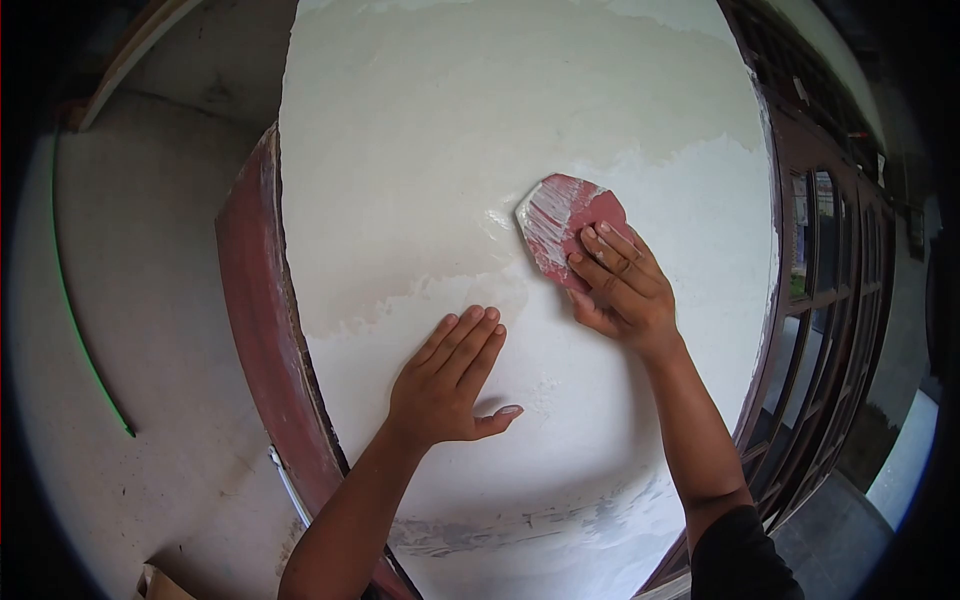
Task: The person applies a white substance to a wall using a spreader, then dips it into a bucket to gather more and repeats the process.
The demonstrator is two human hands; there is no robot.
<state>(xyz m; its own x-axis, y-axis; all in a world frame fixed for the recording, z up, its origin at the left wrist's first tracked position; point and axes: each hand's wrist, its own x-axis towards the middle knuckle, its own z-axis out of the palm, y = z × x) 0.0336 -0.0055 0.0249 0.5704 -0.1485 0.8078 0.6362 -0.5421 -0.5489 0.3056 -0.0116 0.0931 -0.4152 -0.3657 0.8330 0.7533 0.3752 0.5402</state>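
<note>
A red putty spreader (583, 225), streaked with white putty, lies against the white panel (480, 130). My right hand (625, 295) grips its lower right part, the fingers pressed on its face and the thumb at its lower edge. Lower down and to the left, my left hand (447, 380) rests on or just over the panel, fingers straight and thumb stretched out, holding nothing. Across the upper panel runs a duller, greyish coat, which ends in a ragged line above my left hand. Small wet smears of putty (497, 218) show just left of the spreader.
Along the panel's left side stands a dark red board (262, 300) with a rough edge. Dark wooden frames with glass panes (815, 280) stand on the right. A thin green strip (75, 300) curves over the pale surface at far left. Cardboard (165, 582) shows at lower left.
</note>
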